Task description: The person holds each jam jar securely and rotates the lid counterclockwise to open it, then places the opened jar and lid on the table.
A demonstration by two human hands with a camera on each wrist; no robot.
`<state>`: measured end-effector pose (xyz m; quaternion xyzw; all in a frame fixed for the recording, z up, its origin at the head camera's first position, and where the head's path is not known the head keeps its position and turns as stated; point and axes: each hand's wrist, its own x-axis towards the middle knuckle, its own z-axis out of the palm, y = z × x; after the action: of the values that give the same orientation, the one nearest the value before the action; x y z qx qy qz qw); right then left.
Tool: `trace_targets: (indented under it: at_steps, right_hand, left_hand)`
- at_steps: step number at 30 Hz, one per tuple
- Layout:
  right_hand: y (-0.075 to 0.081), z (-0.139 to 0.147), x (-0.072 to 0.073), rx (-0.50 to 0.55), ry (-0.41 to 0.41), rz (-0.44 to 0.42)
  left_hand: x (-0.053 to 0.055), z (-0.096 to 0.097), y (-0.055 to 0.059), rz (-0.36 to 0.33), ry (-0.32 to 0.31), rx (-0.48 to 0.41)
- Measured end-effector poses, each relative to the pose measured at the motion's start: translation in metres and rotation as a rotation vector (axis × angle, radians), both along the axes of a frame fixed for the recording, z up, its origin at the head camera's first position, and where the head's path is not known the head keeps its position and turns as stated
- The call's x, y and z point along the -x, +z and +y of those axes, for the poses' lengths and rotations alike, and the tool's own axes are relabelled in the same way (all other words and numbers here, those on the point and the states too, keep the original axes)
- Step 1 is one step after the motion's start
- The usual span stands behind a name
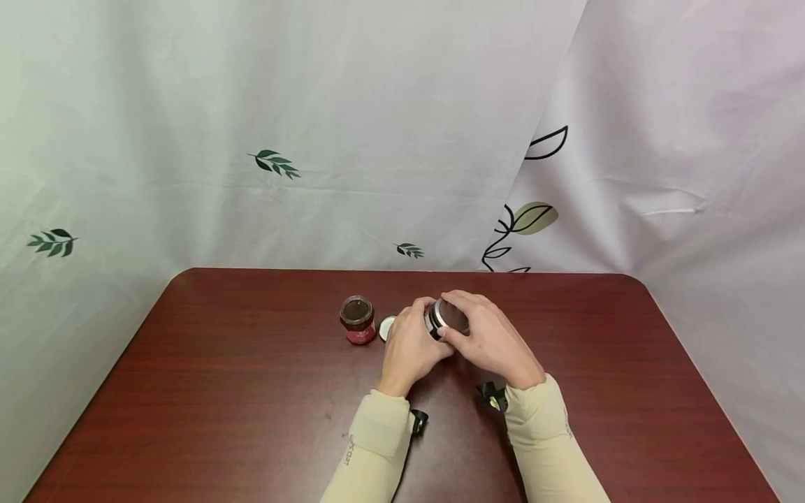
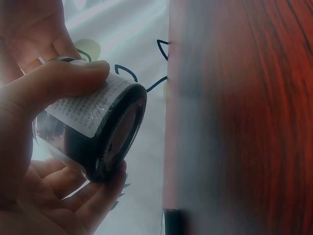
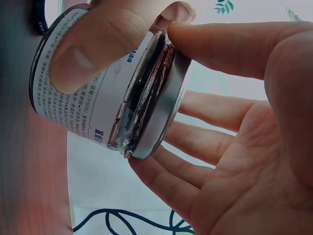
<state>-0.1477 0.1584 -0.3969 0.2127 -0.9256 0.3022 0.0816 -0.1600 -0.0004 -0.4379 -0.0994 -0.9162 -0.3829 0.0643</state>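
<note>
My left hand (image 1: pixel 409 346) grips a glass jar (image 3: pixel 83 107) with dark contents and a white printed label. Its thumb lies across the label, and other fingers curl around the opposite side in the left wrist view. The jar is tilted, with its base (image 2: pixel 124 129) toward the left wrist camera. At the other end, my right hand (image 1: pixel 497 342) holds the silver-edged metal lid (image 3: pixel 166 103) between thumb and fingertips. A gap shows between lid and jar, with crumpled clear film (image 3: pixel 122 142) around the neck.
Left of my hands stands a jar without a lid (image 1: pixel 357 321), dark inside with a red label. Beside it is a lid with a white inner face (image 1: pixel 386 327), partly hidden by my left hand. The reddish-brown table (image 1: pixel 239 391) ends at a white patterned curtain (image 1: pixel 346 209).
</note>
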Motion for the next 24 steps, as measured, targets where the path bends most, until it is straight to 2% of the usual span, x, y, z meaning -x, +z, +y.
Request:
trace_targets:
  at_steps: [24]
  right_hand:
    - [0.0006, 0.0013, -0.0005, -0.013, 0.043, -0.016]
  left_hand:
    - [-0.0002, 0.0021, -0.0005, 0.002, -0.013, 0.003]
